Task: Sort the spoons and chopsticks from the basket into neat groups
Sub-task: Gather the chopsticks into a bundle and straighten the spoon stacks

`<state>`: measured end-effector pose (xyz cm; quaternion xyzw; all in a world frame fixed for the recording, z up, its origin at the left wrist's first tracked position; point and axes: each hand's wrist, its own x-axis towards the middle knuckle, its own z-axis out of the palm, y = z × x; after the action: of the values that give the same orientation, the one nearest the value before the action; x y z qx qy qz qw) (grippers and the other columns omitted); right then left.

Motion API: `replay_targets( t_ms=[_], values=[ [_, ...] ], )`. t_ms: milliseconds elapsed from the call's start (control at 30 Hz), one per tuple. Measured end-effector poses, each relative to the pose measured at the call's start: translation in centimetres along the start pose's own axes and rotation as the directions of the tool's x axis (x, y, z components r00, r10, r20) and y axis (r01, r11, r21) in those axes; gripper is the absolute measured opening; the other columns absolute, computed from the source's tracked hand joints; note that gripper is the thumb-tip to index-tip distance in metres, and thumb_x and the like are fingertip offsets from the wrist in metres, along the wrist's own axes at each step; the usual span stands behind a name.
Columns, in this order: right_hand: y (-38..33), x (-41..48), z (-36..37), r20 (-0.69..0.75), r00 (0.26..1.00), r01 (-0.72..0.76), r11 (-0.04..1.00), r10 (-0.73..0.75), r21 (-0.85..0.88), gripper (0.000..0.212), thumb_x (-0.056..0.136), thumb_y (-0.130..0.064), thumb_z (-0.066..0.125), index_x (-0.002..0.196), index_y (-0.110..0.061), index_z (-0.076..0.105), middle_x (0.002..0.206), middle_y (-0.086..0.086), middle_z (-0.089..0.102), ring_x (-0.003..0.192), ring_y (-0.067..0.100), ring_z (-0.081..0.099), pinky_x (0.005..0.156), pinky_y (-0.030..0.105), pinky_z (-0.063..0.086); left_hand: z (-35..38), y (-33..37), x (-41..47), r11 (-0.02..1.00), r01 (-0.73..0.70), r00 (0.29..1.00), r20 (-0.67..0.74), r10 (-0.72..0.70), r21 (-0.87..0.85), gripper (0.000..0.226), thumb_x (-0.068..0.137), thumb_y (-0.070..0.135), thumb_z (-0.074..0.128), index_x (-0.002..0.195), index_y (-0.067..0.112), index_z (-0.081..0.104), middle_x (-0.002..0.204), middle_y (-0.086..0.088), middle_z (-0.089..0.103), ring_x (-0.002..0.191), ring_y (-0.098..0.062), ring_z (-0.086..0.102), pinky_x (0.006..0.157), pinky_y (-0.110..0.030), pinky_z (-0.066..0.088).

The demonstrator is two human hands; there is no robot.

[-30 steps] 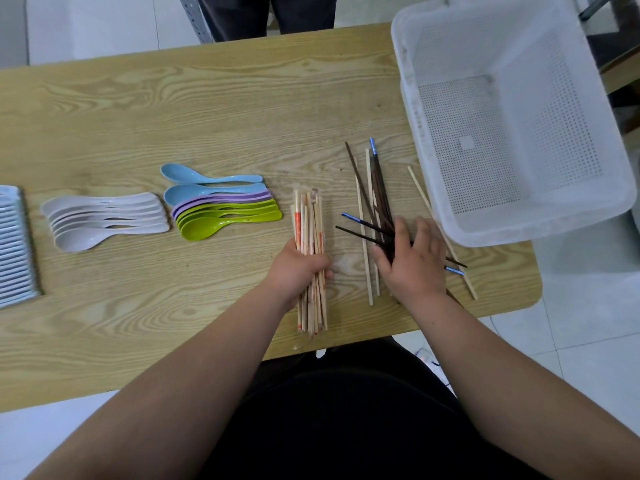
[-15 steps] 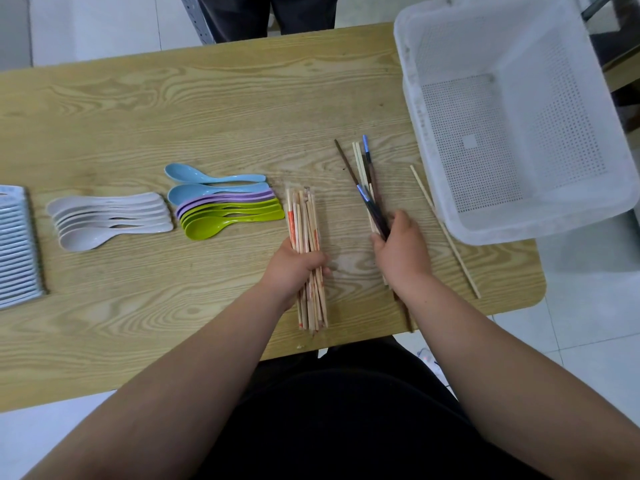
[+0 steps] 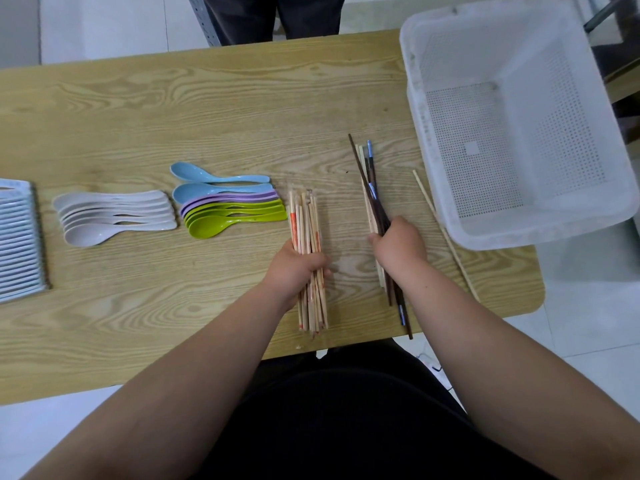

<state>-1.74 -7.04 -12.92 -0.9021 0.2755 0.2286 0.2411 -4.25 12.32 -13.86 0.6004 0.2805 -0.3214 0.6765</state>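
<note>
Chopsticks: two bundles at frame centre on the counter (image 3: pixel 173 109), both running near-to-far, apart from each other.

Pale bundle (image 3: pixel 304 220): left hand (image 3: pixel 294 268) is curled round its middle, sticks packed tight.

Dark bundle (image 3: pixel 372 192), to its right: brown and blue-tipped sticks with a couple of pale ones mixed in. Right hand (image 3: pixel 401 247) grips it mid-length. Far ends fan slightly and near tips reach the counter's near edge.

Loose stick (image 3: pixel 446 237) lies diagonally on the counter between the right hand and the basket (image 3: pixel 474 150), just beside the basket's left rim. Can't tell if they touch.

Basket is upper right, overhanging the counter's right edge.

Coloured spoons (image 3: pixel 225 209) (blue, purple, green) are stacked just left of the pale bundle. White spoons (image 3: pixel 114 216) are stacked further left. All bowls point left, handles right.

Ribbed tray (image 3: pixel 19 240) sits at the left edge.
</note>
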Motion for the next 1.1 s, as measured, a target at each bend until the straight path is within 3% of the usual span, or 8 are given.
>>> replay_targets(
  t_ms=[167,300,433,633,700,767,933,1100],
  values=[
    [0.8,0.1,-0.3,0.015,1.0,0.012,0.998,-0.013,0.055,0.032,0.096,-0.037,0.062,0.113,-0.01,0.062,0.107,0.008,0.067,0.083,0.025,0.055,0.069,0.03,0.038,0.0,0.0,0.1,1.0,0.007,1.0,-0.016,-0.007,0.015,0.029,0.077,-0.004,0.069,0.101,0.01,0.06,0.067,-0.005,0.066,0.061,-0.024,0.068,0.057,-0.035,0.056],
    [1.7,0.5,-1.0,0.068,0.998,-0.003,1.0,0.002,0.013,0.036,0.098,-0.04,0.058,0.114,-0.009,0.063,0.109,0.011,0.068,0.097,0.032,0.063,0.071,0.032,0.041,0.0,0.1,0.1,1.0,0.025,0.999,-0.022,-0.025,-0.014,0.035,0.077,-0.005,0.068,0.108,0.008,0.058,0.074,-0.009,0.065,0.062,-0.025,0.068,0.06,-0.037,0.056],
    [2.0,0.6,-1.7,0.111,0.994,-0.018,0.999,0.023,-0.05,0.034,0.098,-0.043,0.056,0.108,-0.011,0.061,0.101,0.008,0.065,0.083,0.027,0.055,0.069,0.033,0.042,0.2,0.0,0.1,0.999,0.026,0.999,-0.023,-0.027,-0.03,0.034,0.077,-0.005,0.069,0.106,0.009,0.058,0.076,-0.01,0.064,0.061,-0.024,0.068,0.057,-0.034,0.055],
    [1.9,0.5,-2.4,0.117,0.993,-0.001,1.0,0.003,-0.021,0.033,0.099,-0.04,0.055,0.103,-0.01,0.067,0.099,0.009,0.068,0.087,0.029,0.064,0.066,0.03,0.04,0.1,0.3,0.0,0.999,0.032,0.999,-0.032,-0.033,-0.021,0.032,0.079,-0.006,0.069,0.106,0.007,0.057,0.077,-0.012,0.063,0.058,-0.021,0.068,0.053,-0.031,0.054],
    [1.9,0.1,-2.8,0.119,0.993,0.002,0.998,-0.009,0.06,0.027,0.099,-0.036,0.055,0.09,-0.013,0.065,0.085,0.004,0.069,0.074,0.021,0.065,0.063,0.029,0.046,0.2,0.6,-0.2,0.999,0.032,0.999,-0.032,-0.032,-0.022,0.029,0.079,-0.006,0.068,0.103,0.007,0.058,0.077,-0.014,0.063,0.056,-0.02,0.068,0.051,-0.029,0.053],
    [1.6,-0.5,-3.2,0.138,0.99,-0.022,0.972,-0.011,0.235,0.025,0.1,-0.031,0.054,0.092,-0.01,0.065,0.081,0.001,0.073,0.071,0.016,0.072,0.07,0.031,0.056,0.4,1.0,-0.7,0.999,0.022,0.999,-0.028,-0.023,-0.043,0.03,0.075,-0.005,0.069,0.099,0.008,0.057,0.075,-0.014,0.062,0.057,-0.021,0.067,0.052,-0.03,0.053],
    [-0.8,-3.1,-3.8,0.265,0.955,-0.086,0.736,-0.131,0.672,0.016,0.103,-0.021,0.054,0.102,-0.008,0.064,0.083,0.001,0.078,0.078,0.017,0.077,0.069,0.033,0.06,1.5,3.3,-1.9,0.994,-0.099,0.995,0.009,0.099,-0.053,0.034,0.061,0.004,0.071,0.095,0.006,0.062,0.077,-0.019,0.062,0.071,-0.03,0.063,0.06,-0.036,0.053],
    [-3.6,-4.1,-3.3,0.214,0.966,-0.073,0.637,-0.147,0.767,0.013,0.098,-0.028,0.059,0.099,-0.016,0.066,0.095,0.002,0.078,0.092,0.022,0.075,0.084,0.05,0.06,2.6,5.1,-3.4,0.965,-0.257,0.952,0.16,0.261,-0.045,0.03,0.07,0.003,0.071,0.087,0.026,0.079,0.09,-0.006,0.077,0.084,-0.02,0.073,0.07,-0.031,0.057]
  ],
)
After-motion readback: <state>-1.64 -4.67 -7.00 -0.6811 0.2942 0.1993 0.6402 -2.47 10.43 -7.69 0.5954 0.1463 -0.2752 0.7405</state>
